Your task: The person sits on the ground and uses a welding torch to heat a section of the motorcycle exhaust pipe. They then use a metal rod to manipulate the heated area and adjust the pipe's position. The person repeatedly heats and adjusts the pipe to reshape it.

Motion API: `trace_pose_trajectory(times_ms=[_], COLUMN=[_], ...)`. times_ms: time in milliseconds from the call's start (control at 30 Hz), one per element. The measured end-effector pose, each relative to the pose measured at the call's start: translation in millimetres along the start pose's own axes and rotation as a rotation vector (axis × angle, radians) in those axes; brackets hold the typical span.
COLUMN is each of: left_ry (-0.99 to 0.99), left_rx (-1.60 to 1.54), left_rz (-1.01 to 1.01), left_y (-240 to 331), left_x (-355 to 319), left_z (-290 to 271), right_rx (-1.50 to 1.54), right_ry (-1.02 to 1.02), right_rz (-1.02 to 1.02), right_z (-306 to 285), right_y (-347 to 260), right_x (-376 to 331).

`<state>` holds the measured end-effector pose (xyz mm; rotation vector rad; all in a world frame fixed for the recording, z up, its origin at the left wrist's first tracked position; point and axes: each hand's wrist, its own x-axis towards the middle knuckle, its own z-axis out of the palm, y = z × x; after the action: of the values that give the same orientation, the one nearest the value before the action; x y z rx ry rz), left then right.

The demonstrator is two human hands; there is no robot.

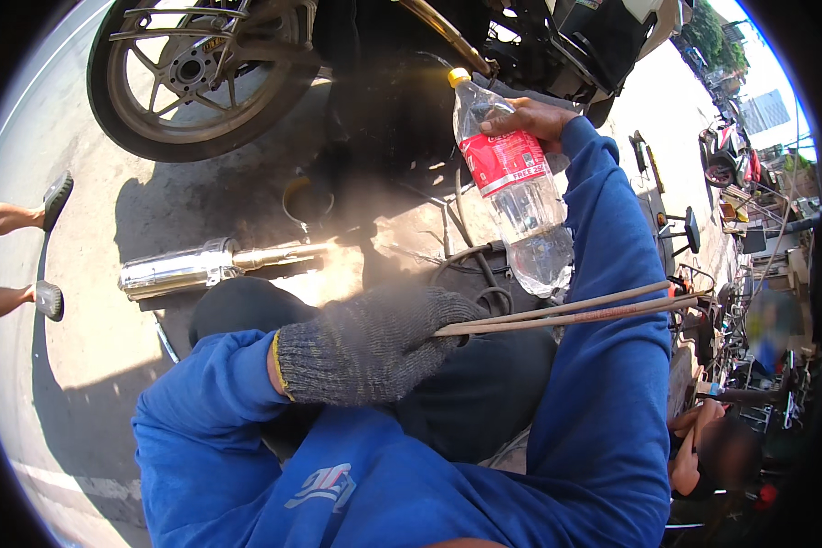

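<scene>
My left hand [365, 352], in a dark grey knitted glove with a yellow cuff edge, is closed on a few thin tan rods [566, 315]. They stick out to the right, across my right forearm. My bare right hand [532, 121] grips a clear plastic bottle [534, 215] with a red label and a yellow cap. The bottle leans, its cap toward the upper left and its base above my right knee. How much liquid it holds, if any, I cannot tell. Left of the gloved hand, a shiny silver exhaust muffler [178, 268] with a narrow pipe lies on the ground.
A motorcycle wheel [142, 110] stands at the upper left, with more bike parts [575, 46] at the top. Dark cables [470, 260] and a round metal band [292, 203] lie ahead. Someone's sandalled feet [50, 300] are at left; another person [703, 452] is at lower right.
</scene>
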<state>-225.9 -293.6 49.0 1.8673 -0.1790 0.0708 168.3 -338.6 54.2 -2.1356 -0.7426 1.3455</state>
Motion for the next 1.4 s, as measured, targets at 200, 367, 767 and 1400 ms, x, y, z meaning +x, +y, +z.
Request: trace_pose_trajectory(times_ms=[200, 367, 767, 1400], left_ry=[0.014, 0.027, 0.596, 1.083], left_rx=[0.007, 0.042, -0.089, -0.225], left_rz=[-0.019, 0.004, -0.45, -0.166], left_y=[4.1, 7.6, 22.8, -67.2], left_x=[0.0, -4.6, 9.5, 81.2], left_z=[-6.1, -12.9, -29.8, -37.7], right_rx=[0.223, 0.159, 0.078, 0.052], right_ry=[-0.07, -0.009, 0.711, 1.484], right_rz=[-0.117, -0.086, -0.501, 0.019], right_z=[5.0, 18.2, -28.1, -132.7], right_y=[-4.6, 32.0, 182.7, 334.1], right_x=[6.6, 21.0, -2.6, 100.0])
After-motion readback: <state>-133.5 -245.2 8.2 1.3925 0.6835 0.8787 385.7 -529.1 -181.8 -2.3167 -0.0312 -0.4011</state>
